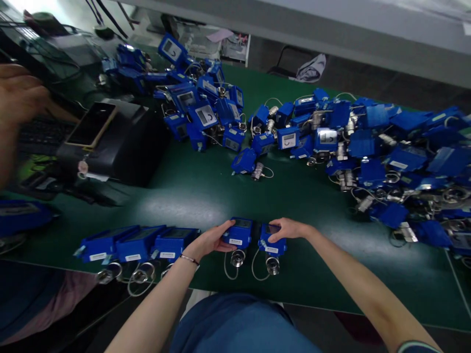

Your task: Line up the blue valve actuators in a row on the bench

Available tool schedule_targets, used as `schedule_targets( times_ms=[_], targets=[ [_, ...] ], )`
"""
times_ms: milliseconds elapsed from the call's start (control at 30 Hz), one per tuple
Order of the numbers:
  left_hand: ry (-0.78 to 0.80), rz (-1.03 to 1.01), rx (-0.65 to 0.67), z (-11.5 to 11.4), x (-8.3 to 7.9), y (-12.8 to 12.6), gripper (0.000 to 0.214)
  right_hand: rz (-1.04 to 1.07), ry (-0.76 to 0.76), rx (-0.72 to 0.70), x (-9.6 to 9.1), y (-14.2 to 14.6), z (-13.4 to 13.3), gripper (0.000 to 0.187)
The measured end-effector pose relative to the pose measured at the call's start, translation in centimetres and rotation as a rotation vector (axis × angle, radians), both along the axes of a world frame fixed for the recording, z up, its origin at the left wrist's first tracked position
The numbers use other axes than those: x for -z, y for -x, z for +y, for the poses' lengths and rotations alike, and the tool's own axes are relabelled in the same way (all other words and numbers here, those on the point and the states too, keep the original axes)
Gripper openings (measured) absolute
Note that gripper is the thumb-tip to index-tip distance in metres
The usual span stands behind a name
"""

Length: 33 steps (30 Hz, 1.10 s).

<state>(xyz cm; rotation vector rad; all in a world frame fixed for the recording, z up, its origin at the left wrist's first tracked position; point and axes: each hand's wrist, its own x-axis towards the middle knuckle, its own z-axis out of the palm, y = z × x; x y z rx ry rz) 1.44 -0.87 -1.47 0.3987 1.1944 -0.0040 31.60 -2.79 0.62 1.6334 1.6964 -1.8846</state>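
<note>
My left hand (209, 241) grips the left side of a blue box-shaped device (238, 233) lying at the near edge of the green table (206, 196). My right hand (287, 229) rests closed over a second blue device (271, 242) right beside it. Each device has a metal connector (237, 258) on a thin cable hanging toward me. To the left, three more blue devices (140, 242) lie in a row along the edge, their connectors dangling off it.
A large heap of the same blue devices (386, 152) covers the table's right and back. A black printer-like box (117, 142) with a phone (91, 124) on top stands at left. Another person's blurred hand (18, 95) shows at far left.
</note>
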Motion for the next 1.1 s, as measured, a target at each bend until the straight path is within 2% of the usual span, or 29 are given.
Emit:
schedule_targets(
  times_ms=[67,133,167,233,300,333,400,467,533,633,733,867,933,1033,1100],
  targets=[
    [0.06,0.003,0.028,0.3,0.2,0.1,0.081,-0.041,-0.096,0.11,0.2,0.5,-1.3,0.07],
    [0.101,0.011,0.039,0.7,0.5,0.1,0.091,-0.081,-0.099,0.328,0.2,0.4,-3.0,0.066],
    [0.112,0.018,0.038,0.9,0.7,0.0,0.093,-0.097,-0.035,0.452,0.3,0.4,-3.8,0.066],
    [0.118,0.034,0.033,1.2,0.9,-0.3,0.091,-0.043,0.224,0.665,0.6,0.5,-5.3,0.068],
    [0.107,0.032,0.028,1.2,0.6,-0.7,0.087,0.124,0.516,0.787,1.3,1.1,-6.5,0.07],
    [0.09,0.02,0.022,0.9,0.3,-0.8,0.084,0.209,0.612,0.829,1.6,1.5,-7.1,0.069],
    [0.035,-0.022,0.011,-0.5,-0.7,-0.8,0.076,0.308,0.649,0.895,2.1,2.4,-8.3,0.064],
    [-0.031,-0.064,-0.001,-2.9,-1.8,-0.1,0.073,0.349,0.533,0.9,1.9,3.3,-9.9,0.057],
    [-0.164,-0.103,-0.002,-5.8,-2.7,1.1,0.077,0.403,0.349,0.855,0.9,3.9,-11.8,0.055],
    [-0.468,-0.146,0.034,-10.0,-3.7,3.1,0.09,0.475,0.094,0.747,-1.5,4.5,-14.6,0.064],
    [-0.668,-0.118,0.106,-12.5,-4.7,4.6,0.093,0.44,-0.034,0.66,-4.2,4.7,-16.0,0.074],
    [-0.727,-0.1,0.116,-13.5,-6.5,5.4,0.093,0.378,-0.097,0.591,-6.9,4.8,-15.9,0.081],
    [-0.715,-0.1,0.064,-13.3,-7.4,5.1,0.094,0.385,-0.101,0.585,-7.4,5.1,-15.5,0.075],
    [-0.624,-0.002,-0.035,-12.5,-7.9,4.0,0.083,0.433,-0.03,0.698,-6.3,5.8,-14.5,0.053],
    [-0.499,0.099,-0.047,-11.6,-7.5,3.2,0.067,0.456,0.139,0.792,-4.5,6.4,-13.6,0.051]
  ],
)
